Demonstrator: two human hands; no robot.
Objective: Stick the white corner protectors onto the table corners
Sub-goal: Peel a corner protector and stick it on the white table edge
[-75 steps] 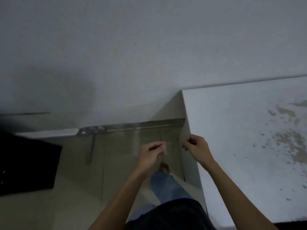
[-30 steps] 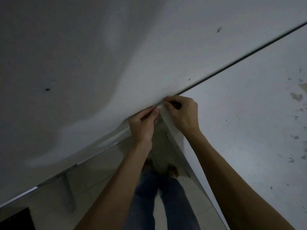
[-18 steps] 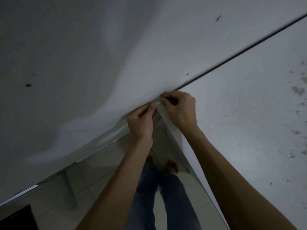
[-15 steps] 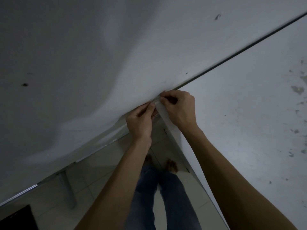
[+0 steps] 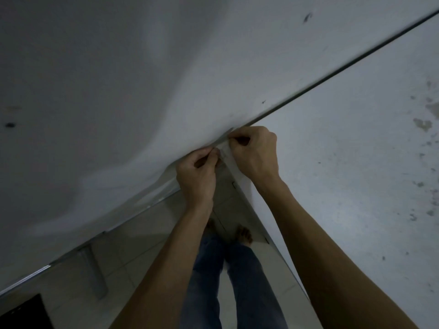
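At mid-frame, both hands, left (image 5: 197, 176) and right (image 5: 255, 150), pinch a protector (image 5: 223, 153) against the surface (image 5: 344, 174) corner, likely seating it.

— What's down there on the floor (image 5: 147, 236)?

— Pale tiles, and a grey metal leg (image 5: 93, 271) standing on them. A black object (image 5: 26, 314) sits at the bottom-left corner.

— Anything else?

— Blue jeans (image 5: 213, 281) and 2 bare feet (image 5: 244, 235).
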